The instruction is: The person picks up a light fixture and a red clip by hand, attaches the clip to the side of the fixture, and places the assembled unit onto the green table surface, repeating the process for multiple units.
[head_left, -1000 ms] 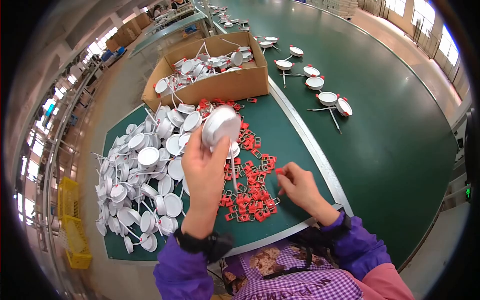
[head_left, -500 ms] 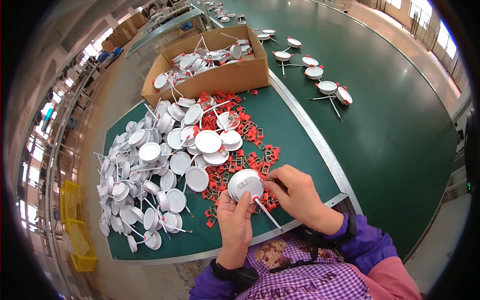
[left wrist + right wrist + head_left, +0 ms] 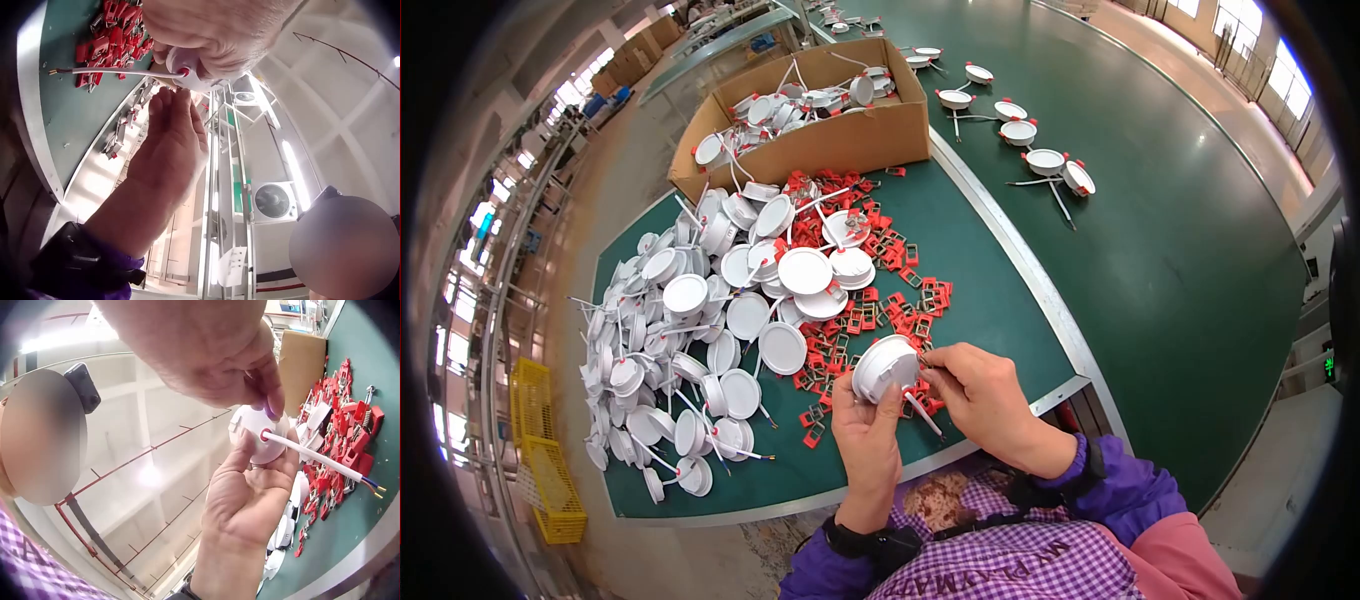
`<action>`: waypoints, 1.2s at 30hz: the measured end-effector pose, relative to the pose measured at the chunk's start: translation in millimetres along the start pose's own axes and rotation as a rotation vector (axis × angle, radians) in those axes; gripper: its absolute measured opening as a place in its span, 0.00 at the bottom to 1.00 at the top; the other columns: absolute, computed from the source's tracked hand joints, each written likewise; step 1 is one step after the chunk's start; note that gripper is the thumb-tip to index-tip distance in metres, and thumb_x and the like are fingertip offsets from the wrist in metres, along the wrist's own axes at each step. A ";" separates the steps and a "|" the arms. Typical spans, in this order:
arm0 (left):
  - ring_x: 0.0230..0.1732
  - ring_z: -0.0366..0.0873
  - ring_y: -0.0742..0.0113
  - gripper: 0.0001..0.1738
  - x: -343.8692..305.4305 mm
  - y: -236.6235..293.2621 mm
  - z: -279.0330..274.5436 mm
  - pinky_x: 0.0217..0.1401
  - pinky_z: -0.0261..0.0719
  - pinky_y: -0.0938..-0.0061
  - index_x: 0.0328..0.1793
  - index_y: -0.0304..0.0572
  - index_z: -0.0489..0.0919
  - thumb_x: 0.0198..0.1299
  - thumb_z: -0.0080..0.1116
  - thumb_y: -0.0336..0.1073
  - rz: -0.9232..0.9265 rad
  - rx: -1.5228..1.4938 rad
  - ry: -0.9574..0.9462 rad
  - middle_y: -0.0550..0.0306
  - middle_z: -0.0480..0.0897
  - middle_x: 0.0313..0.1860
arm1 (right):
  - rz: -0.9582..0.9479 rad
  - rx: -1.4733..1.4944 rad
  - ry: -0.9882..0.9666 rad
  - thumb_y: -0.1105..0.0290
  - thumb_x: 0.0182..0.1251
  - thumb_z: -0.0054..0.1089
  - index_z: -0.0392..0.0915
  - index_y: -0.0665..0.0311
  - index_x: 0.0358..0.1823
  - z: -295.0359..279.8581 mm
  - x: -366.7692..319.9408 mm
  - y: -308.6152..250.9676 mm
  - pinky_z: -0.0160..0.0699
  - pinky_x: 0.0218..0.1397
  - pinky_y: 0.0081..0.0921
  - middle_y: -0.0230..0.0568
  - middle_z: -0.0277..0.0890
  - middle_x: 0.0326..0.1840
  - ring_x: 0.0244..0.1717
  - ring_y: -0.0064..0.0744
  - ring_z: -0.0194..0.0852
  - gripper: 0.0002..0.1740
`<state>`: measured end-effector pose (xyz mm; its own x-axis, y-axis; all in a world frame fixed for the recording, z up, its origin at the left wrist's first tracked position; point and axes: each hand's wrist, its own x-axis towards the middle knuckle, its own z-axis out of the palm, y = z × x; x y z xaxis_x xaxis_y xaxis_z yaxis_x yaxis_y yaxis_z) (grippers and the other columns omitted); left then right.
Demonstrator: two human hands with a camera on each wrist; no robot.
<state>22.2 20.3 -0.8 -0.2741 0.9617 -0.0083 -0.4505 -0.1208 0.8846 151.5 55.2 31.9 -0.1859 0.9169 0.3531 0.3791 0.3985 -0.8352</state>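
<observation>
A round white downlight (image 3: 878, 375) is gripped by the left hand (image 3: 868, 445), its thumb across the lamp's back and its fingers round the rim. A white cable (image 3: 312, 455) leaves the housing through a red grommet and ends in bare wires. The right hand (image 3: 990, 400) has thumb and forefinger pinched at the lamp's right edge, on a small spring clip mostly hidden by the fingertips. Red spring clips (image 3: 912, 325) with metal springs lie scattered on the green table just beyond the lamp. Left of them spreads a large heap of white downlights (image 3: 748, 316).
A cardboard box (image 3: 830, 150) full of downlights stands at the table's far end. Beyond a metal rail, a green conveyor surface (image 3: 1180, 230) runs along the right, carrying several downlights with red clips (image 3: 1046, 160). Yellow crates (image 3: 550, 490) sit at the lower left.
The left hand has brought the downlight from over the heap down and towards the body, back side up. The right hand has carried a red clip leftwards to the lamp's edge and stays there.
</observation>
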 end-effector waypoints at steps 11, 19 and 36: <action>0.44 0.74 0.76 0.16 6.6 9.9 -1.0 0.43 0.74 0.82 0.53 0.35 0.68 0.60 0.57 0.25 -0.026 0.075 -0.086 0.58 0.76 0.47 | 0.067 0.023 -0.047 0.76 0.55 0.61 0.75 0.71 0.33 -4.8 4.9 -1.0 0.75 0.30 0.34 0.51 0.76 0.28 0.28 0.48 0.77 0.07; 0.47 0.74 0.74 0.16 9.1 10.8 -3.3 0.48 0.74 0.80 0.53 0.34 0.68 0.60 0.56 0.25 -0.007 0.109 -0.131 0.56 0.76 0.48 | 0.328 0.157 -0.141 0.76 0.55 0.61 0.76 0.72 0.34 -12.3 8.1 -9.3 0.76 0.31 0.31 0.52 0.77 0.29 0.28 0.47 0.78 0.07; 0.49 0.74 0.72 0.17 12.3 11.4 0.0 0.53 0.72 0.77 0.53 0.34 0.68 0.59 0.58 0.25 0.114 0.158 -0.091 0.55 0.76 0.49 | 0.125 0.021 -0.111 0.78 0.57 0.55 0.75 0.72 0.35 0.0 16.8 -4.6 0.75 0.33 0.36 0.54 0.76 0.30 0.31 0.52 0.76 0.05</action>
<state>13.7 30.7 9.2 -0.2348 0.9631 0.1313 -0.2799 -0.1964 0.9397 146.6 68.7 41.6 -0.2382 0.9509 0.1978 0.3869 0.2797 -0.8787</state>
